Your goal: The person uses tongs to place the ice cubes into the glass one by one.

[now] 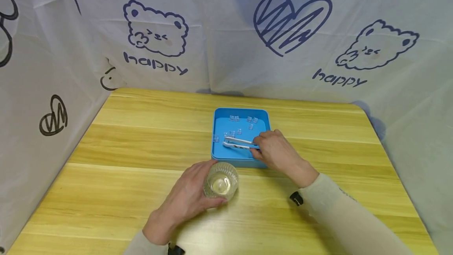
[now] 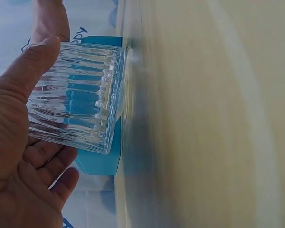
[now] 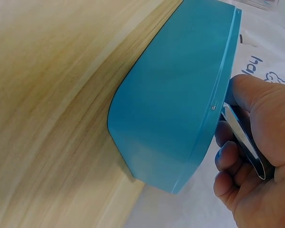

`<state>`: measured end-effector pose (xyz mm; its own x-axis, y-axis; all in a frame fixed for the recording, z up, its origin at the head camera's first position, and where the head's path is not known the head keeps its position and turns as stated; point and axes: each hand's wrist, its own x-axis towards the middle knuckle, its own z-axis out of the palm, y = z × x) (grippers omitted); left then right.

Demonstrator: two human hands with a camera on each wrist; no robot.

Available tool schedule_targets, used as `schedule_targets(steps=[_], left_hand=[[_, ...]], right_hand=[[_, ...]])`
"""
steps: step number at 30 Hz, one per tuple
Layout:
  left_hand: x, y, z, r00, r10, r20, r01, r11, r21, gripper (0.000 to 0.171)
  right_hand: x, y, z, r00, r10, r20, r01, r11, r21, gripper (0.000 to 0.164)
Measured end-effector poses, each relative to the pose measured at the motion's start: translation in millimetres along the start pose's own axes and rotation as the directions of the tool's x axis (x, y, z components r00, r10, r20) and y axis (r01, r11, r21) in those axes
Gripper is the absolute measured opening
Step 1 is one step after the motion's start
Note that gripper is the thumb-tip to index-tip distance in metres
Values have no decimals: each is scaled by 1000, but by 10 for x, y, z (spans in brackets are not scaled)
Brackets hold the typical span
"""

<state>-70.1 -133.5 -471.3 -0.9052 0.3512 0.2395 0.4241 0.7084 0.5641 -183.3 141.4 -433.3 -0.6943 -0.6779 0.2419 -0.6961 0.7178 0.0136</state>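
My left hand (image 1: 187,190) holds a clear ribbed drinking glass (image 1: 221,182), thumb on the near side, fingers behind it. The glass stands upright on the table, just in front of a blue tray (image 1: 240,163). Several small clear cubes (image 1: 232,133) lie inside the tray, mostly toward its back and left. Over the tray's right front part, my right hand (image 1: 279,156) pinches a pair of tongs (image 1: 240,141) with white tips. Their two arms are apart and point left, close to some cubes; whether a cube sits between the tips cannot be made out. The right wrist view shows the tongs' bent metal end (image 3: 249,147) within the hand.
A wooden-patterned table (image 1: 141,129) carries everything. White cloth (image 1: 219,30) with drawn bears, hearts and lettering hangs behind and along the sides. The tray has raised walls; its front wall (image 3: 171,90) looks tall in the right wrist view.
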Motion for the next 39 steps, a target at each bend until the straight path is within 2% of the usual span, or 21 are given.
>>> schedule_targets(steps=[8, 27, 39], left_hand=[[2, -13, -26, 999, 30, -35, -28, 998, 60, 98], [18, -2, -39, 1000, 0, -11, 1, 1000, 28, 96], [27, -24, -25, 1000, 6, -21, -6, 999, 39, 98]], right_hand=[[-14, 8, -14, 1000, 12, 3, -12, 1000, 8, 24], [-36, 34, -28, 1000, 3, 5, -3, 1000, 8, 25], [11, 23, 4, 1000, 1, 2, -1, 1000, 8, 23]])
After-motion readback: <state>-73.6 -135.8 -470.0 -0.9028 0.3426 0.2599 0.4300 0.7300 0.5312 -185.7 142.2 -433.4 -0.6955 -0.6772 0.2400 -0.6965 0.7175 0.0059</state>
